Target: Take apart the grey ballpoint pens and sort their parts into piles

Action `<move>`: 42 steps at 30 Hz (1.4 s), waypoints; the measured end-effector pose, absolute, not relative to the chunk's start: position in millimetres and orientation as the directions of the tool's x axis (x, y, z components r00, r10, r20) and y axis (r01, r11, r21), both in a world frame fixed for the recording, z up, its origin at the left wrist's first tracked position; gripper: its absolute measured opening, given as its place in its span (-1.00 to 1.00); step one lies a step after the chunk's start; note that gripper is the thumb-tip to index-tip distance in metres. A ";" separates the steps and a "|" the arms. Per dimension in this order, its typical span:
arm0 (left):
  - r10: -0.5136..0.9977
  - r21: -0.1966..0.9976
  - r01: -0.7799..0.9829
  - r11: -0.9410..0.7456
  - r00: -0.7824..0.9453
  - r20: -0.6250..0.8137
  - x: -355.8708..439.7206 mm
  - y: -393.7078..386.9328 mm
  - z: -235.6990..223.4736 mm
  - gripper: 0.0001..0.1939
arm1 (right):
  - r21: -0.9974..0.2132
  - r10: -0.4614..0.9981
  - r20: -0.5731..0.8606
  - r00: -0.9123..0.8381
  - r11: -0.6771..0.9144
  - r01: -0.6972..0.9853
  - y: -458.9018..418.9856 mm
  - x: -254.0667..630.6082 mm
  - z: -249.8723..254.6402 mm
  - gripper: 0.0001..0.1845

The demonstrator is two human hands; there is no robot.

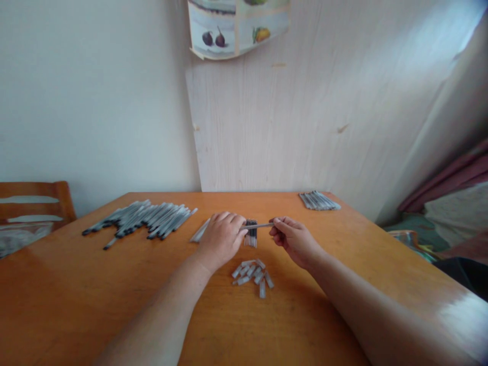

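A thin pen (260, 225) is held level above the table between both hands. My left hand (223, 238) is closed round its left end, which the fingers hide. My right hand (293, 240) pinches the other end between thumb and fingers. Just behind the pen lies a small row of dark-tipped pen refills (250, 240), partly covered by it. Clear pen caps (253, 272) are scattered in a loose heap on the near side of the hands. Pale, slender tubes (198, 233) stick out from behind my left hand, which hides the rest of them.
The wooden table (213, 325) reaches back to the wall. A wide pile of clear pens with black ends (143, 218) lies at the left. A smaller bundle of pens (319, 200) is at the back right. A wooden chair (38, 201) stands beyond the left edge.
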State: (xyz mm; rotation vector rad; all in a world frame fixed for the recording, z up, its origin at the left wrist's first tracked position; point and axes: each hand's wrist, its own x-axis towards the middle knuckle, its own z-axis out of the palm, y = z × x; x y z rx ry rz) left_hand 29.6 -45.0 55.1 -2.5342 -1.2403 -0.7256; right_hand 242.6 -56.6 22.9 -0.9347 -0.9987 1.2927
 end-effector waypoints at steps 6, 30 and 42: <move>0.633 0.024 0.765 -0.643 0.514 0.578 33.7 -48.5 55.1 -0.73 | -0.933 0.996 0.056 -0.072 0.027 -0.358 -64.4 235.5 24.0 -0.69; 0.582 -0.002 0.662 -0.750 0.661 0.474 33.5 -50.9 55.0 -0.75 | -0.966 0.929 0.147 -0.340 0.208 0.152 -69.5 248.2 37.1 -0.61; 0.624 0.156 0.626 -0.764 0.654 0.427 35.5 -52.3 60.1 -0.71 | -0.914 0.895 0.199 -0.400 0.316 0.253 -71.5 258.1 47.4 -0.59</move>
